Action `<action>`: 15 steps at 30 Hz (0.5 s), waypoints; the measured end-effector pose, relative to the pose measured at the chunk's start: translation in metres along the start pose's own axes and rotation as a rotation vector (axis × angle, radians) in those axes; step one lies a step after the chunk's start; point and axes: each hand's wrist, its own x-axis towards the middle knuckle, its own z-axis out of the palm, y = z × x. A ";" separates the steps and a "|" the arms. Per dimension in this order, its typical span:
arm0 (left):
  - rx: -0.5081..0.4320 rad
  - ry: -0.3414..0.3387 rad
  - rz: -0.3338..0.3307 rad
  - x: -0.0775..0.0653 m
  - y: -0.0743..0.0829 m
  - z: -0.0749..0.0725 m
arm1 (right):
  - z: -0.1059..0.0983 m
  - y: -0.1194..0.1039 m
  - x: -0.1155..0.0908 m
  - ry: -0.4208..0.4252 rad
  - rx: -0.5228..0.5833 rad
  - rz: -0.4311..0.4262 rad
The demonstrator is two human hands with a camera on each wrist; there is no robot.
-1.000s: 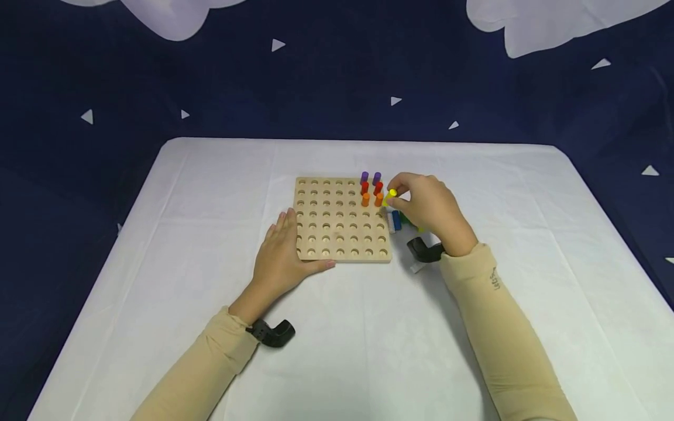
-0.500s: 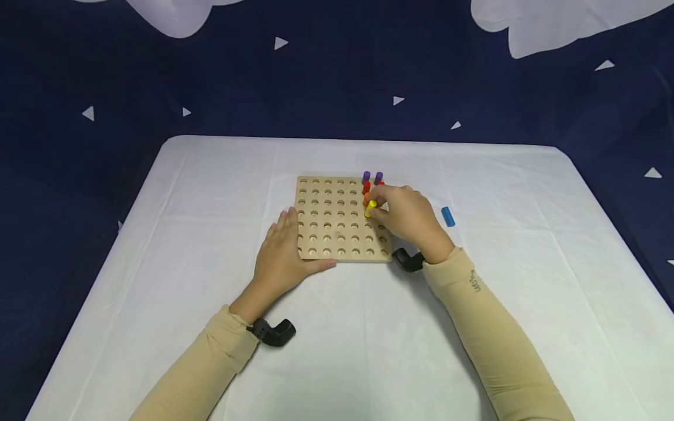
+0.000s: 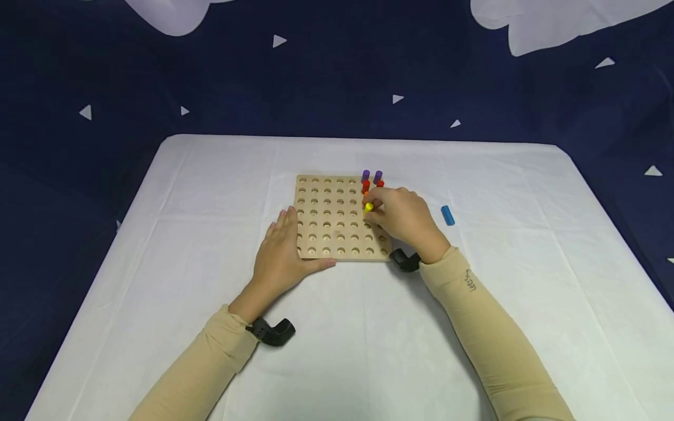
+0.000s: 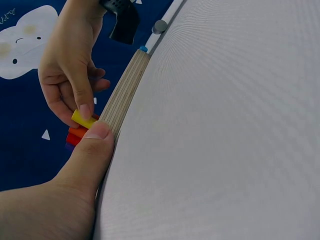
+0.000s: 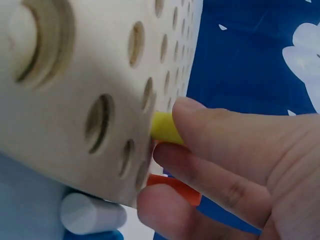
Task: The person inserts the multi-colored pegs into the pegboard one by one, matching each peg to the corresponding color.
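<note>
Peg (image 3: 368,208), bright yellow, is now down against the board (image 3: 333,231), in the inner of the two right-hand columns, next in line below an orange peg (image 5: 185,191); a second ago it was out at the board's right edge, and half a second ago it leaned more over this same spot. The right wrist view shows its lower end meeting the wood, though how far it has gone into a hole cannot be told. The right hand (image 3: 402,216) has it pinched between thumb and finger, with no sign of letting go, so the move across looks done and seating the peg seems the step in hand. Beyond it, red pegs (image 3: 365,187) and purple pegs (image 3: 378,176) stand in the rows behind, just as they did, and most of the other holes that show are bare. The left hand (image 3: 279,263) has not shifted: its fingers lie straight along the left edge, thumb along the near edge, which probably steadies the wood. A pale peg (image 5: 92,214) lies just beside the board's edge, and farther right on the worktop (image 3: 221,175) a blue peg (image 3: 447,215) lies loose, visible now that the right arm has swung inward
</note>
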 end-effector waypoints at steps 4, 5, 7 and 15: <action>-0.003 0.001 -0.005 0.000 0.001 0.000 | -0.013 0.004 -0.003 0.002 0.009 0.024; -0.004 0.000 -0.005 -0.001 0.001 0.000 | -0.018 0.006 -0.004 0.011 0.012 0.033; -0.005 0.001 -0.003 -0.001 0.001 0.000 | -0.029 0.011 -0.007 0.033 0.008 0.060; -0.002 0.005 -0.004 0.000 0.000 0.001 | -0.059 0.043 -0.016 -0.146 -0.071 0.254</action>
